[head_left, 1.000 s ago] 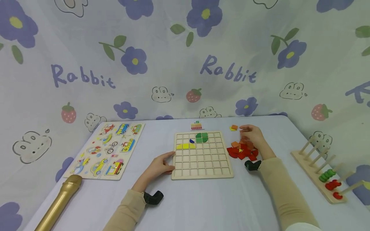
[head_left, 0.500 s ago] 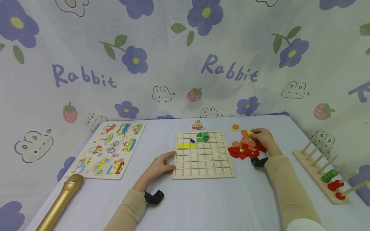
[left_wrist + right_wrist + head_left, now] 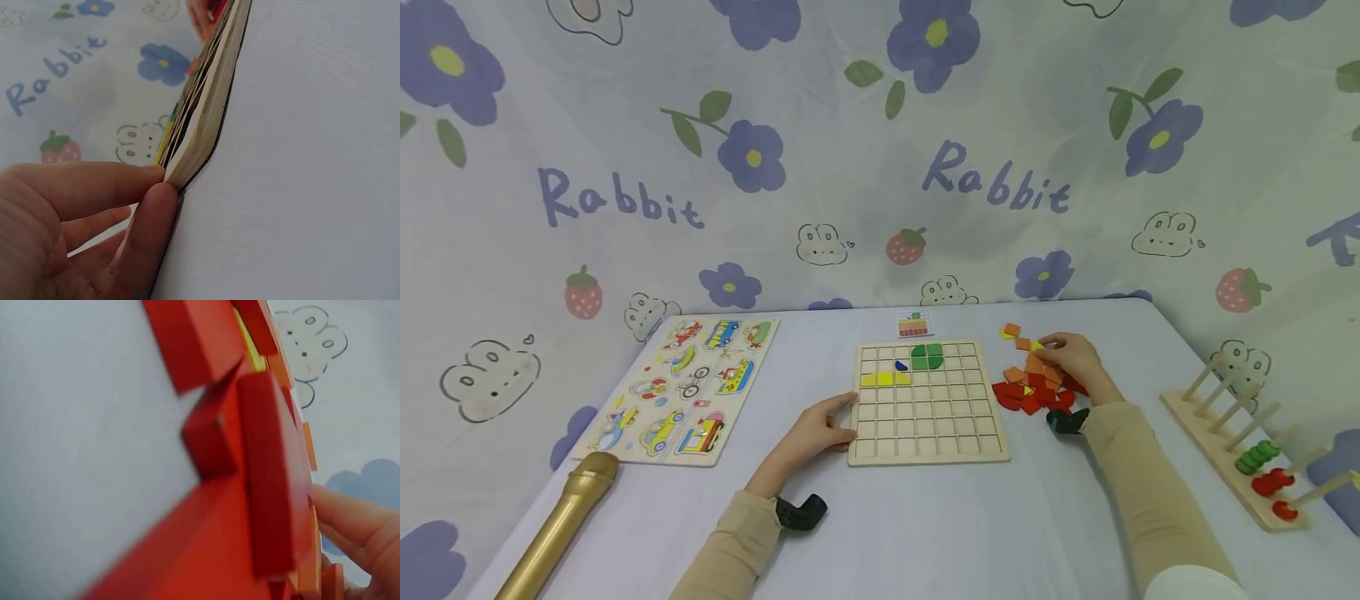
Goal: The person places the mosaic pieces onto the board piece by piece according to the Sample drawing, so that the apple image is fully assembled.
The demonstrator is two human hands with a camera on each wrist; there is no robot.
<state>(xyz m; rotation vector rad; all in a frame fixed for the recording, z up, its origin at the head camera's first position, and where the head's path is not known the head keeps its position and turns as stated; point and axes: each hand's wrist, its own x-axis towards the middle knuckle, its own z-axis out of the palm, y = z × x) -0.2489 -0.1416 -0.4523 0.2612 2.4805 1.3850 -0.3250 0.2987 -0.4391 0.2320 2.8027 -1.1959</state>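
Note:
A square wooden grid board (image 3: 927, 421) lies at mid-table with green, yellow and blue pieces set in its upper cells. My left hand (image 3: 811, 432) touches its left edge with index finger and thumb; in the left wrist view, the fingertips meet the board's side (image 3: 203, 140) near a corner. Right of the board is a loose heap of red (image 3: 1033, 404) and orange pieces (image 3: 1015, 375). My right hand (image 3: 1075, 362) reaches over its far side, fingertips right by a small yellow piece (image 3: 1036, 344) and an orange square (image 3: 1023, 343). Red pieces (image 3: 269, 475) partly hide that hand in the right wrist view.
A small pattern card (image 3: 914, 324) lies behind the board. On the left are a vehicle picture puzzle (image 3: 681, 387) and a gold microphone (image 3: 561, 521). A wooden peg rack (image 3: 1232, 467) with green and red beads stands at the right. Printed cloth hangs behind.
My right hand first drew back right from over the heap, uncovering orange pieces, then came slightly left; the yellow piece and an orange square shifted left with it. The left hand stayed at the board.

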